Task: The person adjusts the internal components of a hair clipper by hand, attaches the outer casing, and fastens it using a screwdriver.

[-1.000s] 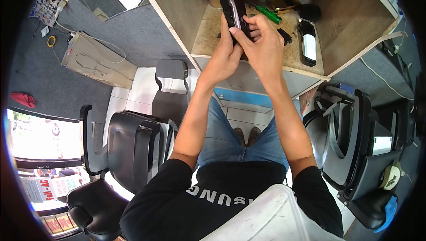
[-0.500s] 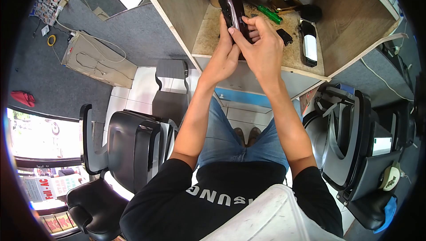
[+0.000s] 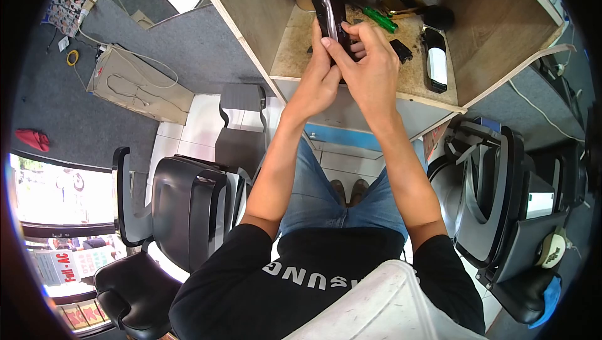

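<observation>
A dark maroon hair clipper (image 3: 329, 5) is held up over the front of the wooden shelf, its blade end pointing away from me. My left hand (image 3: 318, 83) is wrapped round its lower body from the left, thumb on top. My right hand (image 3: 371, 64) grips the lower right side, with thumb and forefinger on the casing. The clipper's bottom end is hidden by my fingers. Just beyond my right hand lie a green-handled screwdriver (image 3: 380, 20) and a small black piece (image 3: 401, 51). To their right is a black device with a white panel (image 3: 437, 66).
The shelf (image 3: 292, 48) has wooden side walls close on both sides of my hands. A round black object (image 3: 437, 17) and a gold-and-black item (image 3: 400, 4) lie at its back. Black salon chairs (image 3: 188, 208) stand at left and right.
The clipper has turned slightly, its blade end shifting a little to the right. Both hands keep nearly the same hold on it.
</observation>
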`<action>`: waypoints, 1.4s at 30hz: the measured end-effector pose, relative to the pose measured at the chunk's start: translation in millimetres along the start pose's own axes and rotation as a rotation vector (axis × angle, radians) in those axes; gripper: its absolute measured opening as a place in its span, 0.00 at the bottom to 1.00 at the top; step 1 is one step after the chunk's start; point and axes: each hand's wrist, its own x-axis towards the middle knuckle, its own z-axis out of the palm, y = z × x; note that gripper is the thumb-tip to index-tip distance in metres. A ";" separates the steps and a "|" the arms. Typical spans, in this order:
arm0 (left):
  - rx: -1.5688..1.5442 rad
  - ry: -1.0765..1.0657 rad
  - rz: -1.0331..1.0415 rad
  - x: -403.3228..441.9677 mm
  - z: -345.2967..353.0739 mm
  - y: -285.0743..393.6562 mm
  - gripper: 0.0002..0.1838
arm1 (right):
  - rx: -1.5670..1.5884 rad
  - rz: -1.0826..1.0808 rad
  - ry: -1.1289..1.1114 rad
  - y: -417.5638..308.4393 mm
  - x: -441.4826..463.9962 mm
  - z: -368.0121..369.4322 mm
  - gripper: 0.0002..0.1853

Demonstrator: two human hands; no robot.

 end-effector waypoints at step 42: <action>-0.550 -0.159 -0.337 -121.6 36.6 18.2 0.47 | 0.745 0.450 -0.205 -19.8 -72.4 -48.8 0.29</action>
